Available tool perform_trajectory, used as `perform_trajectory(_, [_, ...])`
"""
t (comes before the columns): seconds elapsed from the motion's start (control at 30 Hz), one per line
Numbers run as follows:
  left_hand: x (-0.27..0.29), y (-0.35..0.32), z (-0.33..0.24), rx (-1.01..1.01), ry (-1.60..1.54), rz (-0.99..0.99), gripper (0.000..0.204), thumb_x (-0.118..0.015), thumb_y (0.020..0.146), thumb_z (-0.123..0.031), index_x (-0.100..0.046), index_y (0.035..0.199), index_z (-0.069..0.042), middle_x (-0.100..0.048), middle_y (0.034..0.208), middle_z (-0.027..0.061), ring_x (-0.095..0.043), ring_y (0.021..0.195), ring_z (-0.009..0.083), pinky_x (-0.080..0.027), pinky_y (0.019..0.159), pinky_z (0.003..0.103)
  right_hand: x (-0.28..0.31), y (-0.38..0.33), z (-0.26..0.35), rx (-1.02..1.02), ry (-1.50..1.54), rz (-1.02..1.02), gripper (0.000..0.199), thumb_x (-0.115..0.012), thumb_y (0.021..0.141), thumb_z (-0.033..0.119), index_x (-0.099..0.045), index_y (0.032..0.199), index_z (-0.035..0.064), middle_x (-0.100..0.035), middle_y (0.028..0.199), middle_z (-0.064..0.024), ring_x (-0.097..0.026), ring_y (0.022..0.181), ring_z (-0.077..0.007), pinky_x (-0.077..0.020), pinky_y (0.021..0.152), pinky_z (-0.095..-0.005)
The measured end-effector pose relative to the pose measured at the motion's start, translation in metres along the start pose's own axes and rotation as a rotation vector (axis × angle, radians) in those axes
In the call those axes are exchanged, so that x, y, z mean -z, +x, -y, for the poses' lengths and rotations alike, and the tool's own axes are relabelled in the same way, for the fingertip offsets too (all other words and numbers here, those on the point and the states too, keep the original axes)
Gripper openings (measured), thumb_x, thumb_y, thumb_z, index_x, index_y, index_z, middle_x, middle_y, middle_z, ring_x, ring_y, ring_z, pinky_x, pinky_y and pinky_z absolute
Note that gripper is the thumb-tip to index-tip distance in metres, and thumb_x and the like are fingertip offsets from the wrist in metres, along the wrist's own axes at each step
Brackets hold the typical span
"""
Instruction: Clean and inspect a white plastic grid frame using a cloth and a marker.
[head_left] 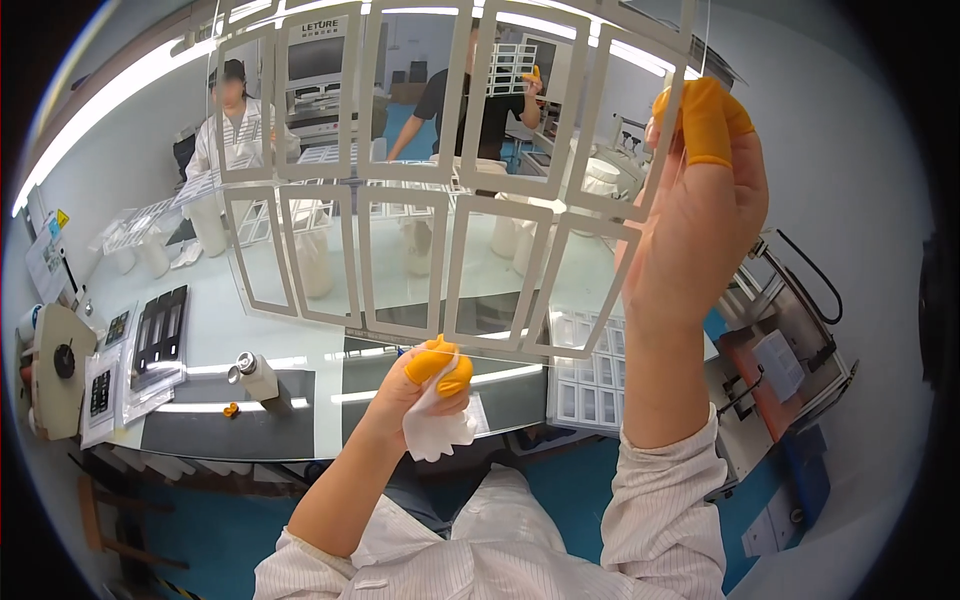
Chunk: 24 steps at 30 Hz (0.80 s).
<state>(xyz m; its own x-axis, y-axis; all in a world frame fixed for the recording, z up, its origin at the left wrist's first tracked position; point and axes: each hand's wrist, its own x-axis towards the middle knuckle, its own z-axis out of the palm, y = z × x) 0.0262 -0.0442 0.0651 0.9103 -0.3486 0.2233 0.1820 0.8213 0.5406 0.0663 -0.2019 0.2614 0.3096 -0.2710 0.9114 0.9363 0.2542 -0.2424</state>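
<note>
— in the head view, holding what?
— holding up, tilted above the desk [212,305], a clear sheet [410,172] with rows of pale grey rectangular frames.
— with the right hand [700,200] how?
— bent nearly closed, pinching the sheet's right edge high up, with orange finger covers [706,140] on.
— and the left hand [435,385]?
— curled tight around a white cloth [438,432], right by the sheet's lower edge; cannot tell whether touching it.
— along the desk's left edge?
— lying flat there, a black panel [160,325]; nearer the front edge, standing on a dark mat [190,425], a pale bottle [260,378] with a loose orange cover [232,409] just beside.
— toward the front right corner?
— lying close to it, white-framed panels [590,385]; cannot tell how many layers.
— and by the far edge?
— seen through the sheet, a person in dark clothing [490,130], raising a smaller framed piece [510,68]; toward the far left corner, a person in a white coat [243,130].
</note>
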Motion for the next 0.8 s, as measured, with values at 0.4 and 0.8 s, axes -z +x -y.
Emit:
perform_trajectory(0.4, [-0.049, 0.023, -0.019, -0.172, 0.236, 0.266, 0.027, -0.057, 0.076, -0.010, -0.052, 0.101, 0.001, -0.057, 0.085, 0.0089, -0.058, 0.073, 0.0119, -0.049, 0.061, 0.020, -0.023, 0.026, 0.019, -0.091, -0.076, -0.076, 0.019, -0.045, 0.076, 0.005, -0.051, 0.091, -0.0037, -0.053, 0.074, -0.0070, -0.049, 0.070, -0.0114, -0.0392, 0.073, -0.0217])
perform_trajectory(0.8, [-0.077, 0.021, -0.024, -0.335, 0.148, 0.287, 0.025, -0.053, 0.079, -0.009, -0.050, 0.103, -0.002, -0.056, 0.093, 0.0106, -0.059, 0.080, 0.0166, -0.050, 0.068, 0.027, -0.060, 0.031, 0.034, -0.212, 0.322, -0.165, 0.013, -0.048, 0.081, 0.012, -0.049, 0.084, -0.0013, -0.047, 0.069, -0.0016, -0.044, 0.063, -0.0070, -0.0372, 0.063, -0.0167])
